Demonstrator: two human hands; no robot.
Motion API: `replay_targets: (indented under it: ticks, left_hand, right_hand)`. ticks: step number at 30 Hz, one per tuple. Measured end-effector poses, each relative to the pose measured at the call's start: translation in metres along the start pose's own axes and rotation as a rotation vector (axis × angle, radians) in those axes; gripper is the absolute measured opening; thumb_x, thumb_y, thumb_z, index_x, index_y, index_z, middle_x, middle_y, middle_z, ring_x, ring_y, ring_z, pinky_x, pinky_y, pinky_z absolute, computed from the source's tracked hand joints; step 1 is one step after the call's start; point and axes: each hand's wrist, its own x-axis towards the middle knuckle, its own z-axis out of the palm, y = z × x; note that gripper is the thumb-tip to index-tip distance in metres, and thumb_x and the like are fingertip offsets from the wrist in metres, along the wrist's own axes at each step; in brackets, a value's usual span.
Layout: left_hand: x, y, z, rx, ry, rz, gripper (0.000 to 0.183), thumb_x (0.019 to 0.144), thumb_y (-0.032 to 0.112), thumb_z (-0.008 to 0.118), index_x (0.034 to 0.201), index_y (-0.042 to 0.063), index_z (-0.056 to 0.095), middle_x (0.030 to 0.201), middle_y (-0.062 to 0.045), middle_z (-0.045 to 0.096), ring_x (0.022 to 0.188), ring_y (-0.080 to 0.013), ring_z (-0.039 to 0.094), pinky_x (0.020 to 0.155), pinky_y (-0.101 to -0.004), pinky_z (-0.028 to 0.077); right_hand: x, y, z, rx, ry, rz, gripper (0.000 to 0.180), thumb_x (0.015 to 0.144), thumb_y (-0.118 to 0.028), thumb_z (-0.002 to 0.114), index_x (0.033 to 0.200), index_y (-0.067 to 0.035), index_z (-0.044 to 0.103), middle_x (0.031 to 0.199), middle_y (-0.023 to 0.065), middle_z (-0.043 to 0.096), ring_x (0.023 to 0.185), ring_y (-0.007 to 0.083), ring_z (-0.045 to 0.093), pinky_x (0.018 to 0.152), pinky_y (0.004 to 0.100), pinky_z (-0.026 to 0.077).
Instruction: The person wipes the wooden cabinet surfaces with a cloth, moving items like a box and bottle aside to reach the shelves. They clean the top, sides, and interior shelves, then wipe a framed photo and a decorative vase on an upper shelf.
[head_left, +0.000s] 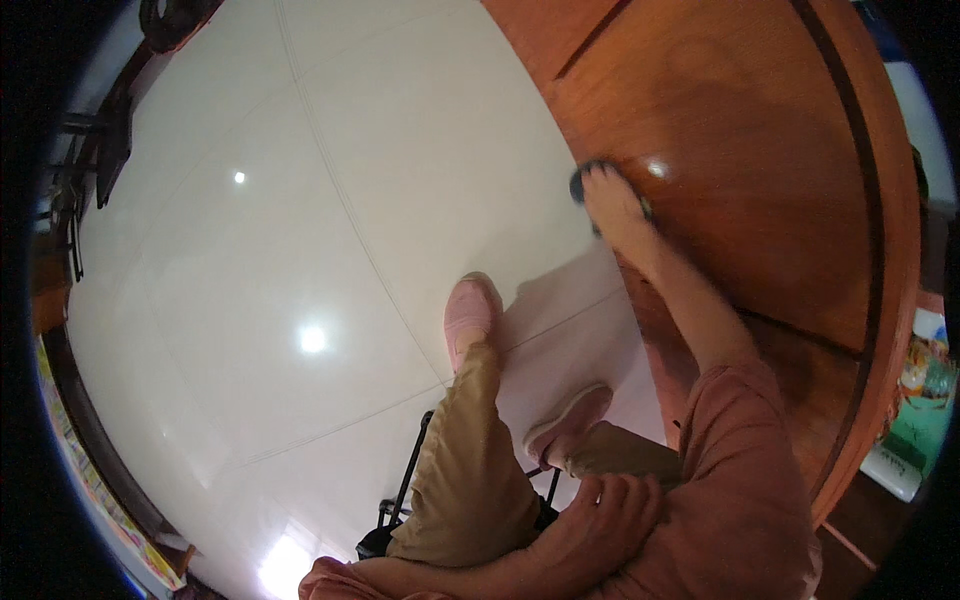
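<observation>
My right hand (619, 210) reaches out to the right side and is shut on a small dark object (577, 184), mostly hidden under the fingers. The object is at the near edge of a reddish-brown wooden furniture panel (765, 172), beside the pale floor. Some blur covers the hand, and what the object is cannot be told. My left hand (611, 517) lies across my body by the pink shirt (727, 495), fingers curled and close together. Whether it grips the cloth is unclear.
Glossy pale floor tiles (225, 285) spread ahead and to the left. Both pink shoes (472, 311) rest there, with a black metal frame (411, 469) beside my legs. Dark furniture legs (112, 150) stand far left. A green-and-white printed package (911, 427) lies beyond the panel.
</observation>
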Motion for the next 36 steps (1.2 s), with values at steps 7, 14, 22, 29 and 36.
replay_targets:
  ticks: [7, 14, 22, 29, 36]
  left_hand:
    - [-0.001, 0.019, 0.017, 0.081, -0.135, 0.088, 0.039, 0.085, 0.025, 0.062, 0.119, 0.006, 0.058, 0.093, -0.007, 0.061, 0.085, -0.024, 0.062, 0.071, -0.0409, 0.049]
    - [0.011, 0.008, 0.042, 0.302, 0.076, 0.118, 0.024, 0.085, 0.023, 0.062, 0.105, 0.01, 0.062, 0.091, -0.008, 0.064, 0.084, -0.0228, 0.065, 0.067, -0.0393, 0.05]
    - [0.033, -0.011, 0.073, 0.337, 0.08, 0.118, 0.023, 0.089, 0.023, 0.066, 0.109, 0.01, 0.063, 0.096, -0.011, 0.068, 0.089, -0.0313, 0.068, 0.077, -0.0467, 0.054]
    - [0.005, -0.042, 0.061, 0.392, 0.334, 0.113, 0.019, 0.09, 0.014, 0.063, 0.107, 0.011, 0.07, 0.101, -0.012, 0.071, 0.092, -0.0347, 0.068, 0.081, -0.0465, 0.054]
    - [-0.029, -0.02, 0.025, 0.254, 0.4, 0.007, 0.02, 0.093, 0.011, 0.06, 0.11, 0.005, 0.07, 0.102, -0.017, 0.071, 0.09, -0.0368, 0.068, 0.077, -0.0448, 0.055]
  right_hand:
    - [-0.186, -0.032, 0.013, 0.343, 0.435, 0.206, 0.028, 0.086, -0.012, 0.061, 0.111, -0.001, 0.071, 0.122, 0.008, 0.063, 0.114, 0.0268, 0.056, 0.097, 0.0357, 0.047]
    - [-0.33, 0.042, -0.13, 0.294, 0.864, 0.613, 0.04, 0.082, -0.016, 0.061, 0.117, 0.002, 0.067, 0.123, 0.0117, 0.062, 0.116, 0.0289, 0.053, 0.098, 0.0365, 0.045]
    - [-0.461, 0.076, -0.12, 0.567, 1.019, 0.975, 0.027, 0.08, -0.011, 0.063, 0.105, -0.004, 0.071, 0.116, 0.0113, 0.067, 0.106, 0.0313, 0.059, 0.093, 0.04, 0.05]
    - [-0.589, -0.008, -0.089, 0.931, 0.74, 1.191, 0.037, 0.082, -0.007, 0.059, 0.118, -0.003, 0.066, 0.124, 0.008, 0.066, 0.119, 0.0286, 0.057, 0.101, 0.0392, 0.049]
    - [-0.728, -0.127, -0.023, 0.839, 0.702, 1.559, 0.037, 0.08, -0.006, 0.058, 0.116, -0.006, 0.068, 0.123, 0.0098, 0.067, 0.117, 0.0294, 0.061, 0.103, 0.0393, 0.049]
